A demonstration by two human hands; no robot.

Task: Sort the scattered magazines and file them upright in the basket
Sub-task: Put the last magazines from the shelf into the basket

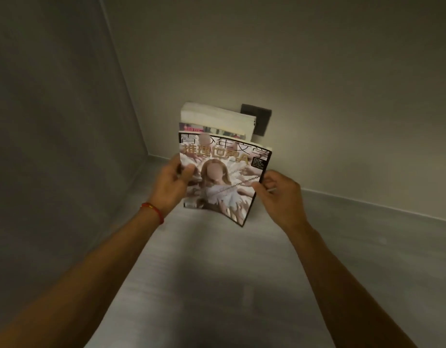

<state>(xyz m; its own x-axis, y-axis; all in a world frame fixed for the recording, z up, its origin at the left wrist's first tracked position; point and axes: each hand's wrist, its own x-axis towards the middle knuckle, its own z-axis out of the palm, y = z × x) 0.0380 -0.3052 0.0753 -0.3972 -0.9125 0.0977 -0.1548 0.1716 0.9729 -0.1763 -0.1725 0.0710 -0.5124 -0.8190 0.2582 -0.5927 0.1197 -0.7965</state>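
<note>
I hold a glossy magazine (223, 177) upright in front of me, its cover with large Chinese lettering and a pale-haired figure facing me. My left hand (173, 185) grips its left edge, thumb on the cover. My right hand (277, 194) pinches its right edge. Behind it stand more magazines (212, 121), leaning against the far wall, showing a colourful cover strip and a thick white block of page edges. No basket is visible.
A dark wall socket plate (261, 119) sits on the far wall behind the stack. Grey walls meet in a corner at the left (131, 101). The pale grey floor (217, 272) stretches toward me between my forearms.
</note>
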